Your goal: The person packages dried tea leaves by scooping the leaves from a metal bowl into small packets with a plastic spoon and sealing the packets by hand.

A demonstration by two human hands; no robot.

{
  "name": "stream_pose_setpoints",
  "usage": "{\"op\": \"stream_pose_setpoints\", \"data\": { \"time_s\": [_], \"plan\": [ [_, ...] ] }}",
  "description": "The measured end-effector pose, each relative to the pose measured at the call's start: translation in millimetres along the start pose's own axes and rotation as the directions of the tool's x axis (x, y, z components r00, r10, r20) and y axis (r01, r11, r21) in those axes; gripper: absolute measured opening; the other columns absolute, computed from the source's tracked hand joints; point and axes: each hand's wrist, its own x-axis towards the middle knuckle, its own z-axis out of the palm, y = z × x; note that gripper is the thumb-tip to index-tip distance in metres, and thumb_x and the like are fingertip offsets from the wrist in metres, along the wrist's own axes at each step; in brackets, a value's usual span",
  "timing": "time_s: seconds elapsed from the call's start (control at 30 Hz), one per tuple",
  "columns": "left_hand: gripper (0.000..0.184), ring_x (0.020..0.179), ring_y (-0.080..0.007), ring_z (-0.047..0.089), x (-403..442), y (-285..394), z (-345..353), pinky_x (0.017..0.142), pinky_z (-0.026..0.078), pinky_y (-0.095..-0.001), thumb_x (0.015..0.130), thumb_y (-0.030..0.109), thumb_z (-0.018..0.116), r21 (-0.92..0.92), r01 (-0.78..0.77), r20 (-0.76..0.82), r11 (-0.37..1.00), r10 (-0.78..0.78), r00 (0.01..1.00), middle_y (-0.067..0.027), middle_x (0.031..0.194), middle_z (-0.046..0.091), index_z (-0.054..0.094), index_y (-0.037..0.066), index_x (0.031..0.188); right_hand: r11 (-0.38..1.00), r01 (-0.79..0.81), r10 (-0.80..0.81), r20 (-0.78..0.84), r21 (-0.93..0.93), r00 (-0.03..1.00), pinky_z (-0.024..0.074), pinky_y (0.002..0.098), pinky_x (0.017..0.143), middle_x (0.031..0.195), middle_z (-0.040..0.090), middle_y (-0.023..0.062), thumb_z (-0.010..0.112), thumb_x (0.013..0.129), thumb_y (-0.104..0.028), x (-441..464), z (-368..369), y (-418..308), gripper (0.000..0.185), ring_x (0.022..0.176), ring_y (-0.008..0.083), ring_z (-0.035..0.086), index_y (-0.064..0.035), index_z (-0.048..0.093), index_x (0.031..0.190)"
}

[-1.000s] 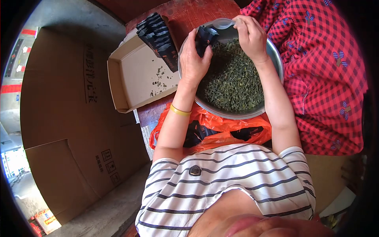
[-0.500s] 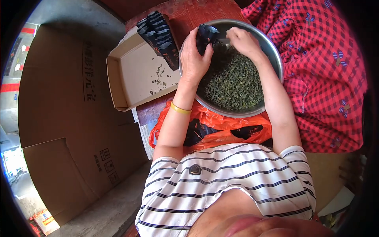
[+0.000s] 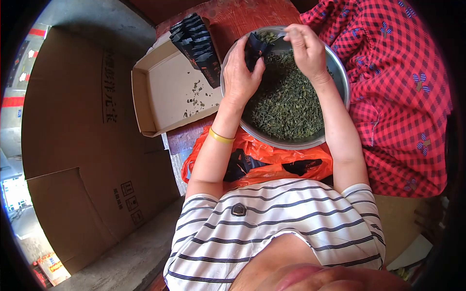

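Note:
My left hand (image 3: 239,72) is wrapped round a small black foil pouch (image 3: 253,50), holding it upright with its mouth up over the left side of a metal basin (image 3: 345,82). Dried green leaves (image 3: 286,104), like tea, lie heaped in the basin. My right hand (image 3: 308,51) is at the pouch's mouth, fingers pinched on what looks like a small pale scoop (image 3: 281,35), mostly hidden. Some leaves (image 3: 267,36) show at the pouch's opening.
A shallow cardboard tray (image 3: 165,97) at left holds a row of black pouches (image 3: 196,46) and leaf crumbs. An orange plastic bag (image 3: 272,172) with black packets lies before the basin. A large carton (image 3: 68,140) stands left; red checked cloth (image 3: 398,102) hangs right.
My right hand has risen out of the basin to the pouch's mouth, and leaves now show there. My left hand keeps its hold on the pouch, nearly still.

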Motion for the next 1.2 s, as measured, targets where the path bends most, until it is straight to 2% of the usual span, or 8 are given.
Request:
{"op": "stream_pose_setpoints", "data": {
  "time_s": [0.17,0.37,0.53,0.73,0.9,0.97,1.03,1.2],
  "plan": [
    [0.06,0.109,-0.0382,0.061,1,2,-1,0.096,0.049,-0.0418,0.076,0.007,0.073,0.0,0.03,0.003,1.0,-0.03,1.0,-0.0236,0.117,0.061,0.049,-0.002,0.13,0.933,0.301,-0.308,-0.006,-0.196,0.951,0.0522,0.0305,0.067,0.085,0.068,0.0064,0.061,0.097,-0.018,6,0,-11,0.014,0.075,0.0192,0.067,-0.0051,0.067,0.097],
    [0.061,0.11,-0.0381,0.061,0,0,0,0.096,0.049,-0.042,0.076,0.007,0.073,0.008,-0.02,0.001,1.0,0.02,1.0,-0.0233,0.118,0.061,0.049,-0.002,0.131,0.944,0.28,-0.254,0.154,-0.174,0.955,0.0518,0.0331,0.065,0.084,0.067,0.0088,0.063,0.095,-0.017,-2,9,-11,0.013,0.073,0.0232,0.066,-0.0045,0.066,0.096],
    [0.061,0.11,-0.0381,0.061,0,0,0,0.096,0.049,-0.0421,0.076,0.008,0.072,0.01,-0.016,-0.002,1.0,0.016,1.0,-0.0231,0.119,0.061,0.048,0.0,0.131,0.985,0.133,-0.127,0.064,-0.111,0.99,0.0518,0.033,0.065,0.083,0.067,0.0094,0.06,0.096,-0.015,0,1,-7,0.013,0.074,0.022,0.067,-0.0033,0.066,0.096],
    [0.061,0.11,-0.0375,0.061,0,4,-1,0.095,0.05,-0.0421,0.077,0.009,0.072,0.004,-0.004,0.028,1.0,0.003,1.0,-0.0224,0.119,0.062,0.048,0.001,0.132,0.941,0.305,-0.291,0.11,-0.144,0.95,0.0506,0.0306,0.062,0.08,0.066,0.0095,0.06,0.097,-0.016,-5,9,-14,0.015,0.07,0.0203,0.065,-0.0035,0.067,0.095],
    [0.059,0.11,-0.0376,0.061,0,-1,-1,0.095,0.05,-0.0421,0.077,0.01,0.072,0.009,0.001,-0.015,1.0,-0.001,1.0,-0.0226,0.12,0.061,0.049,0.0,0.131,0.997,-0.035,0.045,-0.163,0.063,0.986,0.0508,0.0266,0.069,0.08,0.067,0.0062,0.055,0.1,-0.02,0,-4,3,0.02,0.074,0.0172,0.066,-0.0026,0.066,0.1],
    [0.059,0.11,-0.0378,0.061,0,-2,-1,0.095,0.05,-0.0422,0.077,0.01,0.072,0.011,-0.003,-0.029,1.0,0.003,1.0,-0.0227,0.121,0.061,0.05,0.0,0.131,0.998,-0.059,0.057,-0.183,-0.008,0.982,0.0519,0.0298,0.07,0.081,0.068,0.0082,0.053,0.101,-0.024,2,-9,18,0.023,0.076,0.0195,0.068,-0.0046,0.065,0.105],
    [0.058,0.101,-0.0269,0.068,-1,-4,2,0.088,0.054,-0.0353,0.082,0.009,0.073,0.017,0.007,-0.115,1.0,-0.005,0.993,-0.0186,0.118,0.064,0.048,0.0,0.133,0.909,-0.185,0.224,0.063,-0.374,0.973,0.0531,0.0353,0.073,0.086,0.07,0.0119,0.052,0.1,-0.029,-4,-7,35,0.026,0.081,0.0251,0.07,-0.0076,0.065,0.107],
    [0.06,0.101,-0.0321,0.064,0,-5,4,0.088,0.053,-0.0376,0.079,0.009,0.073,-0.169,-0.009,-0.196,0.986,-0.025,0.98,-0.0194,0.115,0.062,0.049,-0.001,0.132,0.756,-0.255,0.51,0.298,-0.603,0.807,0.0505,0.0498,0.083,0.101,0.069,0.0174,0.046,0.1,-0.035,-14,11,31,0.029,0.099,0.0402,0.064,-0.0141,0.061,0.113]
  ]
}}
